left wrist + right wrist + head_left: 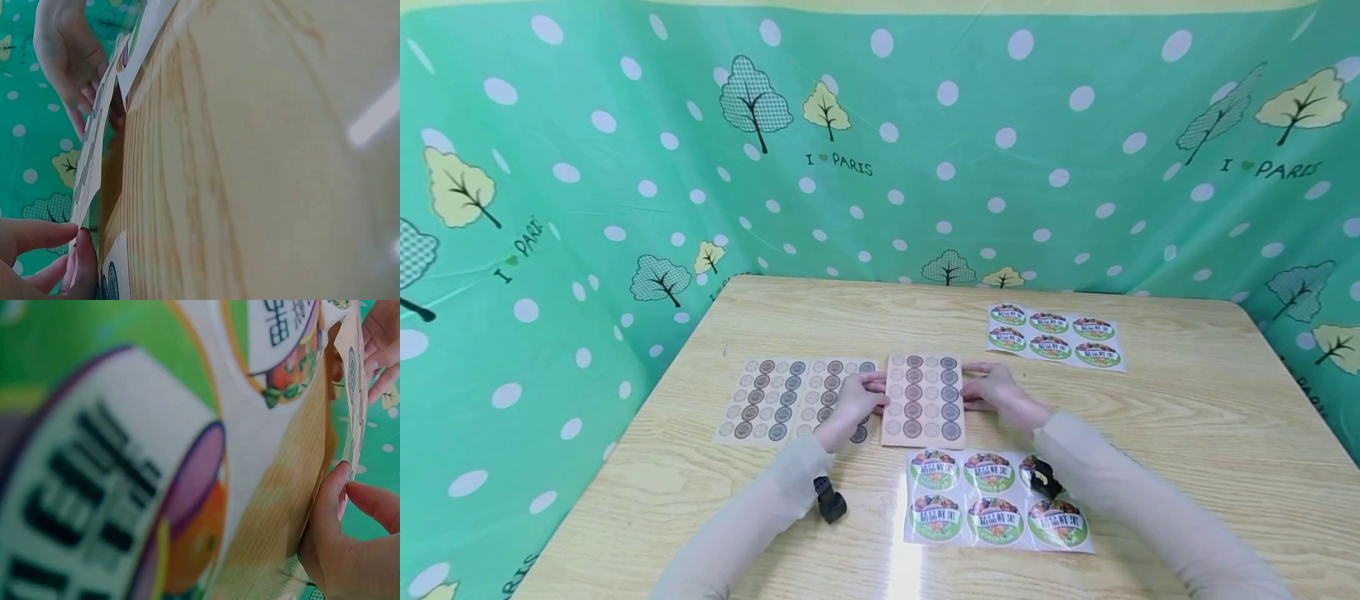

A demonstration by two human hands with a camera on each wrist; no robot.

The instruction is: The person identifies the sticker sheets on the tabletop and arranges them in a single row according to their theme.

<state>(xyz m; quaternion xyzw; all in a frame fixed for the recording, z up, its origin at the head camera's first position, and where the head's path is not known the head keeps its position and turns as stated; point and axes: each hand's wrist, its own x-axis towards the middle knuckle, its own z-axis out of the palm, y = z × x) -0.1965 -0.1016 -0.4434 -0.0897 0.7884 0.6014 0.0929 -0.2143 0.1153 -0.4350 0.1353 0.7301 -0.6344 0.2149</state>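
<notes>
A kraft-coloured sheet of round stickers [922, 402], in columns of pale, brown and grey-blue circles, is held between both hands. My left hand [856, 403] pinches its left edge between thumb and fingers, plainly seen in the left wrist view. Its right edge is pinched by my right hand [997, 390], as the right wrist view shows [353, 544]. Seen from the left wrist, the sheet [94, 159] stands off the wooden table. Whether it is one sheet or more, I cannot tell.
Left of the hands, similar round-sticker sheets [762, 402] lie side by side, partly under the left hand. A glossy sheet of oval fruit labels [995, 518] lies in front, partly beneath the right forearm. Another fruit-label sheet [1051, 335] lies farther back. A patterned green curtain [880, 167] surrounds the table.
</notes>
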